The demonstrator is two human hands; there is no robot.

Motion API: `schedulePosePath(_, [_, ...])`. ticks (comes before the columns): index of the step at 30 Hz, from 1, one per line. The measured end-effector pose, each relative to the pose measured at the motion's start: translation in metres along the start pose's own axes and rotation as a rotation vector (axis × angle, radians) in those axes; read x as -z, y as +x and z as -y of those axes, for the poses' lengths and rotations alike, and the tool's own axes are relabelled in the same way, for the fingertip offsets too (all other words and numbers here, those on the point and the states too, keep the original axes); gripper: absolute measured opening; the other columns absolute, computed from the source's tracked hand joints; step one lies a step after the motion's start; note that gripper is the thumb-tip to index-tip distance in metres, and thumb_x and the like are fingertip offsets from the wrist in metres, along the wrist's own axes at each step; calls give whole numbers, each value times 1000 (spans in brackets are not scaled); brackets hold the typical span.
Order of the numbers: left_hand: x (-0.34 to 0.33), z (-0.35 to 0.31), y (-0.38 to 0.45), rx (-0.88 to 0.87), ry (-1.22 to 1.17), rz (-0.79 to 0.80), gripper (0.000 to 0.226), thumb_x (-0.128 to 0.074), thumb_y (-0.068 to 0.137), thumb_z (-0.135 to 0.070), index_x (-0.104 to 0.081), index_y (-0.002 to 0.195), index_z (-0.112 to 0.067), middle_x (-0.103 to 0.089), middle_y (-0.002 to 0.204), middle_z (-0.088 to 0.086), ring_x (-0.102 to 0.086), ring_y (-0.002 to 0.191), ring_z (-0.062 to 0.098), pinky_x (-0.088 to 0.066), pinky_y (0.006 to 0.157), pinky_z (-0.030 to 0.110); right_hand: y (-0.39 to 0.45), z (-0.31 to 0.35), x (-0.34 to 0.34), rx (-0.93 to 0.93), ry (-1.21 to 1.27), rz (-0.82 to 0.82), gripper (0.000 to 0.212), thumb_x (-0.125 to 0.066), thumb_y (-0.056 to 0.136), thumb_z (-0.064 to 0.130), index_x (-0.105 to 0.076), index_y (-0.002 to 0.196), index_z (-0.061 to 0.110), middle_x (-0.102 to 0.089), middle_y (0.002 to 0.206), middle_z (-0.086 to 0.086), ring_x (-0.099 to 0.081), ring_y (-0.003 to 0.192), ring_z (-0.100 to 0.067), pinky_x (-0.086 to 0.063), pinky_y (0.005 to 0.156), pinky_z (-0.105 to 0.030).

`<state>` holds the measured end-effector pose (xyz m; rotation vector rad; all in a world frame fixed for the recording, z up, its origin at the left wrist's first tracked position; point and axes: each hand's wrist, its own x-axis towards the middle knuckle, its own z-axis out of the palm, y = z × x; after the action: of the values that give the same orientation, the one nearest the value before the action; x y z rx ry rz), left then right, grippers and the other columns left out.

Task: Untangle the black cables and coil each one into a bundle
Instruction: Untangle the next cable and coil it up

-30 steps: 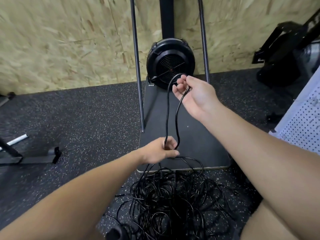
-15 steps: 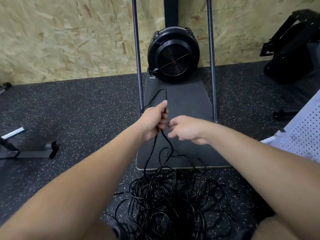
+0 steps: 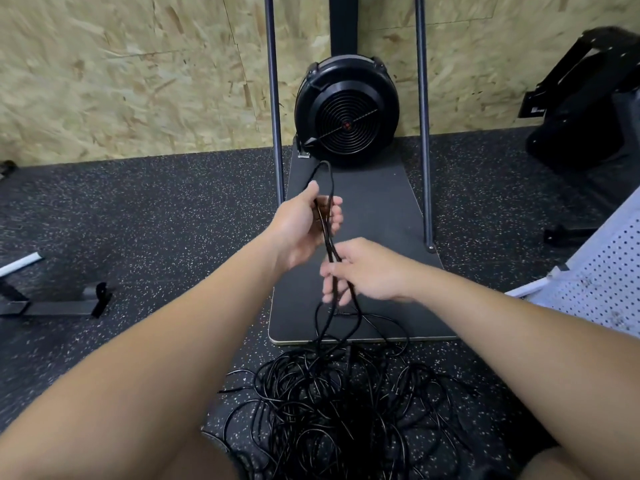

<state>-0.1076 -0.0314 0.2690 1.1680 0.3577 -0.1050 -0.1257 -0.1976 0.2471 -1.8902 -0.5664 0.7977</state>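
the left hand [image 3: 302, 226] grips a doubled loop of black cable [image 3: 328, 233] above a dark board [image 3: 374, 244], fingers curled round the strands. just right and lower, the right hand [image 3: 360, 271] pinches the same strands, which trail down to a tangled cable pile [image 3: 339, 410] on the speckled floor [image 3: 138, 237]. a black fan [image 3: 346, 112] stands behind.

Left hand [image 3: 304, 226] and right hand [image 3: 363, 271] gripping looped cable [image 3: 327, 216], tangled pile [image 3: 346, 403] below
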Motion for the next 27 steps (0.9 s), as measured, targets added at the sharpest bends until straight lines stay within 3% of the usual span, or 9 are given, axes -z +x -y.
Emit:
schedulePosePath(5, [10,19,-24,57,392,230,66,-44,110,-67,-70,126,-9,-76,104,5,-73,100,21,-58,106,45,-10,20,46,74,-5,-268,19,-51,115,11,-62,115,-4,-78,91,-23,-82,80,-39,-68,81,-57])
schedulePosePath(8, [11,38,-42,95,678,451,31,-66,110,-37,-68,136,-22,-74,134,-8,-69,126,9,-49,117,33,-12,26,59,79,103,-350,21,-44,115,9,-64,115,1,-75,82,-18,-79,76,-43,-64,71,-50])
schedulePosePath(10, [18,58,-48,111,866,551,48,-76,104,-20,-60,148,-26,-67,147,-11,-62,137,6,-46,118,24,-12,31,64,97,168,-366,23,-42,116,10,-63,115,2,-68,79,-13,-78,71,-36,-57,61,-40])
schedulePosePath(12, [26,83,-48,40,1010,579,51,-80,100,-16,-59,146,-23,-69,143,-6,-63,136,12,-45,123,34,-13,37,70,132,259,-397,22,-42,116,9,-63,115,2,-65,78,-11,-75,67,-29,-51,56,-32])
schedulePosePath(17, [27,103,-46,-120,1107,520,16,-67,106,-2,-65,119,-10,-77,121,2,-69,112,8,-50,108,27,-15,42,83,137,545,-479,18,-44,115,5,-62,116,2,-61,76,-9,-69,65,-25,-44,55,-28])
schedulePosePath(20, [25,97,-43,-137,1070,466,12,-62,109,-6,-66,106,-16,-82,114,2,-75,114,26,-55,110,50,-11,39,87,135,684,-507,20,-45,118,16,-59,119,3,-66,80,-9,-76,76,-28,-51,62,-29])
schedulePosePath(22, [24,91,-46,-135,1030,454,6,-62,110,-9,-67,109,-10,-83,110,4,-73,100,27,-56,104,57,-8,38,91,109,691,-500,34,-49,117,39,-59,120,7,-79,94,-9,-82,96,-29,-61,81,-35])
schedulePosePath(25, [18,72,-46,-166,879,358,12,-59,112,-2,-61,115,9,-81,110,22,-71,83,12,-59,84,41,-4,25,93,-13,541,-456,58,-46,114,58,-66,127,6,-84,113,-8,-80,111,-25,-61,99,-43])
schedulePosePath(27, [13,55,-42,-216,767,272,18,-58,112,-2,-58,116,15,-78,110,31,-75,82,16,-58,81,33,1,12,83,-94,467,-360,48,-45,118,43,-68,134,4,-83,116,-9,-79,112,-25,-61,104,-46])
